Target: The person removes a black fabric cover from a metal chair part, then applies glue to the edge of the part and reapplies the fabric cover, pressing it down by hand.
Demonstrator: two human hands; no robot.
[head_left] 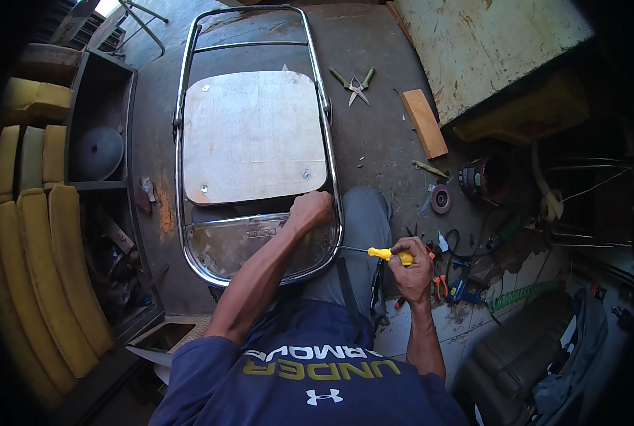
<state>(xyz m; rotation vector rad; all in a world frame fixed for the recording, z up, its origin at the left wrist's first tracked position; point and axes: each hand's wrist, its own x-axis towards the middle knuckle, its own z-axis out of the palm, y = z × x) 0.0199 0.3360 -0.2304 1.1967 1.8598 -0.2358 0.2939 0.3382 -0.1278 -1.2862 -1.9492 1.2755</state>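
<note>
A folding chair with a chromed tube frame (181, 160) lies flat in front of me, its lower end by my lap. Inside the frame sits a pale seat board (257, 138) with rounded corners and small metal pieces near them. Below the board is a shiny metal panel (225, 245). My left hand (311, 210) is closed at the board's lower right corner; what its fingers grip is hidden. My right hand (411, 268) is wrapped round the yellow handle of a screwdriver (379, 253). The screwdriver's shaft points left, its tip at the frame's right tube.
Green-handled pruning shears (355, 85) and a wooden block (425, 124) lie on the floor beyond. Right of me are a grinding disc (441, 199), several hand tools and a green coiled hose (523, 295). Yellow foam pads (54, 270) and a shelf (100, 186) stand at left.
</note>
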